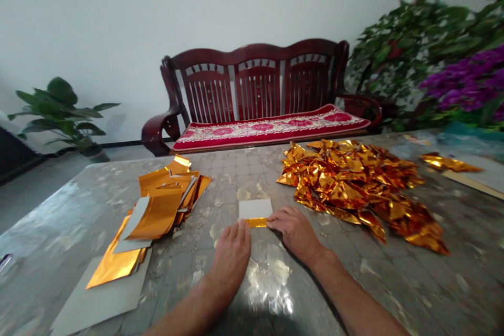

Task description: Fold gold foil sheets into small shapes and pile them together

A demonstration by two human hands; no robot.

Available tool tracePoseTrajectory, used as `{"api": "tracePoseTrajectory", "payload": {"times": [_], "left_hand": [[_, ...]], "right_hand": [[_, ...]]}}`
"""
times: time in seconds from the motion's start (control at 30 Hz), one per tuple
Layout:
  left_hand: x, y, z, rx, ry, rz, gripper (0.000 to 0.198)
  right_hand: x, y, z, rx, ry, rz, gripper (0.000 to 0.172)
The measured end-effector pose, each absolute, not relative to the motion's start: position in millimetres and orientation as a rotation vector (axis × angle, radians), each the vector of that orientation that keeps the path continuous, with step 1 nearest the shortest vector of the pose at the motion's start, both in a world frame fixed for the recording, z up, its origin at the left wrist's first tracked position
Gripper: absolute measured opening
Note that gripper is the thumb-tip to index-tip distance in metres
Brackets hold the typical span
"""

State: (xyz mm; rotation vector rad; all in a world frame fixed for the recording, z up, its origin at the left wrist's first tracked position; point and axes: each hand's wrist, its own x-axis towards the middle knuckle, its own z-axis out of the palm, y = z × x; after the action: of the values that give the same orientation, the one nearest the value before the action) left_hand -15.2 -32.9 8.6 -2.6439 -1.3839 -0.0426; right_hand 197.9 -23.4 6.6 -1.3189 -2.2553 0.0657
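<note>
Between my hands a small sheet of foil paper [255, 209] lies on the table, its pale back facing up. Along its near edge runs a folded strip [258, 222] showing the gold side. My left hand [234, 244] grips the left end of that fold, fingers together. At the right end, my right hand [293, 228] pinches the fold with bent fingers. Off to the left is a loose stack of gold foil sheets [157, 215], some with their grey backs up. A heap of folded gold foil pieces [346, 178] lies on the right.
The table [189, 283] has a patterned, shiny cover. A grey sheet [106, 289] lies under the left stack. One folded piece [451, 163] rests on a board at the far right. Beyond stand a wooden bench [260, 84], a potted plant [66, 110] and purple flowers [468, 81].
</note>
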Motion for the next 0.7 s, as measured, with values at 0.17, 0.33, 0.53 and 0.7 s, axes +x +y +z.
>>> {"api": "tracePoseTrajectory", "payload": {"times": [0.17,0.33,0.53,0.7], "left_hand": [[-24,-35,6,-2.637,-1.343,-0.041,0.043],[-25,-28,9,-2.634,-1.414,-0.206,0.038],[-23,-10,16,-2.623,-1.622,-0.335,0.04],[-32,5,11,-2.696,-1.605,-0.302,0.044]], "right_hand": [[202,-22,6,-1.328,-2.208,0.051,0.024],[194,-28,9,-1.381,-2.24,-0.064,0.029],[160,-42,12,-1.114,-2.381,0.053,0.024],[156,-36,12,-0.994,-2.242,0.321,0.033]]}}
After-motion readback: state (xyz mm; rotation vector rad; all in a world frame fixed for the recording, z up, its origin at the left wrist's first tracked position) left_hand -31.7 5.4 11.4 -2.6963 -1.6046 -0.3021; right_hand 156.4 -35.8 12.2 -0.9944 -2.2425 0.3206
